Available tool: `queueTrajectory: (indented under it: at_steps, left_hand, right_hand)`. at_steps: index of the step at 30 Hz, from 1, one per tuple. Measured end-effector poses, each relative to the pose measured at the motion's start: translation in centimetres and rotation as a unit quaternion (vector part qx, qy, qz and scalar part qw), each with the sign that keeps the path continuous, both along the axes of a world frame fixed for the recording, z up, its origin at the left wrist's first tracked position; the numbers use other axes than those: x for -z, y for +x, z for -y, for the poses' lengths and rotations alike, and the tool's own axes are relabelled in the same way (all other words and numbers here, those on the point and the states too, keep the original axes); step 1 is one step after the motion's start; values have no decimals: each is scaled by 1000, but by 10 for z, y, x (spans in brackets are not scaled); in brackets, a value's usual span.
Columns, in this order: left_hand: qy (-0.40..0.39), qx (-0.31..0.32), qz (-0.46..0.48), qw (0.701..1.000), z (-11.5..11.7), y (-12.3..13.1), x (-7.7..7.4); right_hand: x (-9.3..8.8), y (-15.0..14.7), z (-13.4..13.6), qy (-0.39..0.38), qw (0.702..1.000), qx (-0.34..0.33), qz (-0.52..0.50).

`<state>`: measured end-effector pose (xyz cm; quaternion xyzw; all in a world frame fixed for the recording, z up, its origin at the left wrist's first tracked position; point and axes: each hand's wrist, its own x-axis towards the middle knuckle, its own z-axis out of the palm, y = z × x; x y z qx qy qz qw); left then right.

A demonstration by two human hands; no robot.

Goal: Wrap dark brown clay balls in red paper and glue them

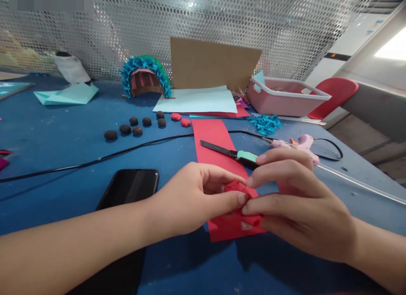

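Both hands meet over a piece of crumpled red paper [236,186]. My left hand [199,197] pinches it between thumb and fingers from the left. From the right, the thumb and fingertips of my right hand [301,206] press on the same paper; whether anything lies inside it is hidden. Beneath the hands a strip of red paper [211,132] runs lengthwise on the table. Across the strip lies a utility knife [234,153] with a black blade and green-and-black handle, its end close to my right fingertips.
A black phone [128,187] lies left of my hands. A pink glue gun [294,147] trails a black cord [149,141] across the blue table. Several dark pebble-like lumps [125,129], two red lumps [185,122], blue crumpled paper [266,124], a pink basket [285,98] and a blue-fringed arch [146,73] stand behind.
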<state>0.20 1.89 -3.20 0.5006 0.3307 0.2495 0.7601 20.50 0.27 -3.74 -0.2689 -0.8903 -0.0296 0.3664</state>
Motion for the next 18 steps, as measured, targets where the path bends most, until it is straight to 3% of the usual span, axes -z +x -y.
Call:
queueTrajectory:
  at_steps: [4, 11, 15, 18]
  left_hand:
    - [27, -1, -14, 1000, 0, 2, 2]
    - [159, 23, -81, 984, 3, -2, 3]
    - [164, 30, -80, 983, 5, -4, 3]
    - [145, -8, -59, 988, 5, -2, 3]
  right_hand:
    - [-2, -3, 1, -27, 999, 7, 26]
    - [4, -6, -1, -202, 975, 56, -81]
    - [9, -5, -3, -263, 958, 53, -102]
    - [10, -2, -5, -255, 960, 50, -107]
